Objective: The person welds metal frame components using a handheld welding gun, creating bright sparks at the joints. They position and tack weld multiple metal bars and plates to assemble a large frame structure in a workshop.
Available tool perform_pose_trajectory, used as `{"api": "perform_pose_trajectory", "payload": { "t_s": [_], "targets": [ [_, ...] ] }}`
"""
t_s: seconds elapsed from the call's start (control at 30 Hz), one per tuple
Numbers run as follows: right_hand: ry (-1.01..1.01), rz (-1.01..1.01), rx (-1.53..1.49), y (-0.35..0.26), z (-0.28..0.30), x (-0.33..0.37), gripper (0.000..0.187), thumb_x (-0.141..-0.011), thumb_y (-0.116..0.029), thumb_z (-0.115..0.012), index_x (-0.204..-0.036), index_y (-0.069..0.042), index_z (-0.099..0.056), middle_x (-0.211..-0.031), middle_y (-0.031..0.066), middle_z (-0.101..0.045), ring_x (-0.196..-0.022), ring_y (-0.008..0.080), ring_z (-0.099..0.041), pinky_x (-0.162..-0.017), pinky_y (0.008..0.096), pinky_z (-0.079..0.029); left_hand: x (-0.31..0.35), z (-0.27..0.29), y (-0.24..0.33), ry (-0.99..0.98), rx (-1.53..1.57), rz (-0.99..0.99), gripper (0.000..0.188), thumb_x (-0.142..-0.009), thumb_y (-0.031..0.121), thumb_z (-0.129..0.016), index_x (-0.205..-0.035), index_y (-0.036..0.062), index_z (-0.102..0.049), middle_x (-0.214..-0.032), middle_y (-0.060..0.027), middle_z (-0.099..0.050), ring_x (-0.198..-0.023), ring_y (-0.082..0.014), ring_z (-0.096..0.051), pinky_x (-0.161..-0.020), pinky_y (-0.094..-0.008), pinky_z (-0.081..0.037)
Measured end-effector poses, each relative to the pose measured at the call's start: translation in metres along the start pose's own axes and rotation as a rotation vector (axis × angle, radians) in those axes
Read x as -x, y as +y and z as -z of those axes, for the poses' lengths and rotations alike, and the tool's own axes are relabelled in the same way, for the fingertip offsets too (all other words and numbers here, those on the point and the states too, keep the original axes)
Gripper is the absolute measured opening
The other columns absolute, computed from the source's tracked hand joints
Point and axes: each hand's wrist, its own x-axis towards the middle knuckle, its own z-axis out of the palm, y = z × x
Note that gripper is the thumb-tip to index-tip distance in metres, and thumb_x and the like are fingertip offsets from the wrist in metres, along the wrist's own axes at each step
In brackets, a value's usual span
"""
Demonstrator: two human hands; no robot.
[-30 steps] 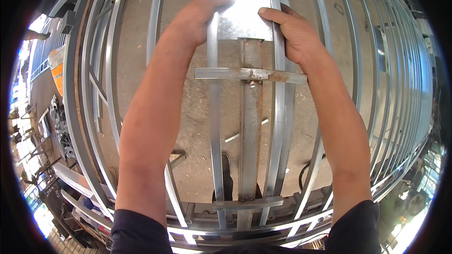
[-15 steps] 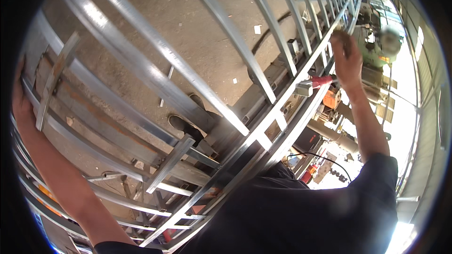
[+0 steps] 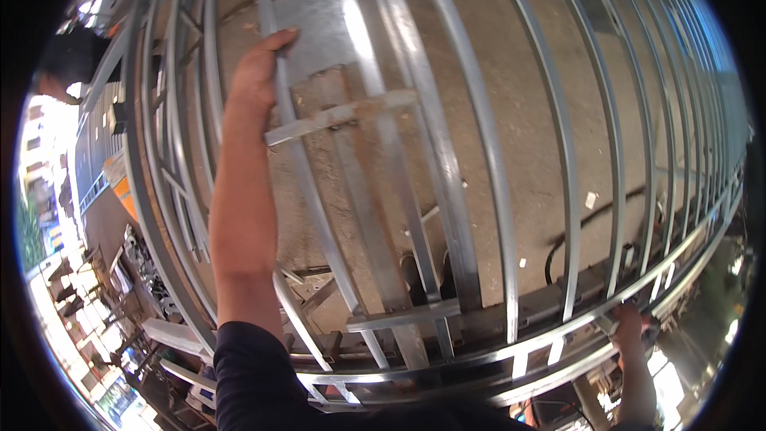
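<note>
My left hand (image 3: 257, 76) reaches far forward and is closed over a long silver metal bar (image 3: 307, 175) of a large barred frame, its thumb side lying across the bar. Just nearer than that hand, a short flat metal strip (image 3: 343, 116) lies across several bars. A second short metal piece (image 3: 403, 316) rests across the bars closer to my body. At the near right, my right hand (image 3: 629, 326) is down by the frame's long edge rail (image 3: 471, 357), closed around a red-and-grey tool (image 3: 652, 324). Its fingers are small and partly hidden.
Brown floor (image 3: 535, 215) shows between the bars, with a dark cable (image 3: 552, 251) and scraps on it. My shoes (image 3: 415, 281) stand below the frame. Another person (image 3: 76, 60) is at the far left. More metal frames and cluttered parts (image 3: 148, 271) stand on the left.
The view has swung to the left. My right hand, raised and blurred above the rail before, has come down onto the red-and-grey tool. My left hand remains at the bars.
</note>
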Motion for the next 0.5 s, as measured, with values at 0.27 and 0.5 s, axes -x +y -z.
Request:
{"api": "perform_pose_trajectory", "payload": {
  "t_s": [0.27, 0.5],
  "targets": [
    [-0.023, -0.111, -0.163, -0.038, 0.082, 0.037, 0.057, -0.072, -0.013, -0.076, -0.129, -0.017, -0.069, -0.096, 0.0142, -0.070, -0.097, 0.0408, -0.065, -0.085, 0.0516, -0.053, 0.011, -0.010, -0.003, -0.089, 0.058, -0.011, 0.030, -0.095, 0.015, -0.072, -0.117, -0.0060, -0.068, -0.104, -0.0116, -0.072, -0.093, -0.0218, -0.070, -0.082, -0.0350, -0.060],
    [0.244, -0.249, -0.287, -0.069, 0.142, 0.168, 0.065, -0.075, 0.006, -0.065, -0.139, -0.005, -0.064, -0.116, 0.0169, -0.073, -0.103, 0.0346, -0.070, -0.090, 0.0422, -0.055, -0.039, 0.012, -0.024, -0.167, 0.069, -0.115, 0.025, -0.096, 0.012, -0.073, -0.114, -0.0053, -0.070, -0.103, -0.0115, -0.074, -0.087, -0.0209, -0.073, -0.078, -0.0350, -0.064]
  ]
}}
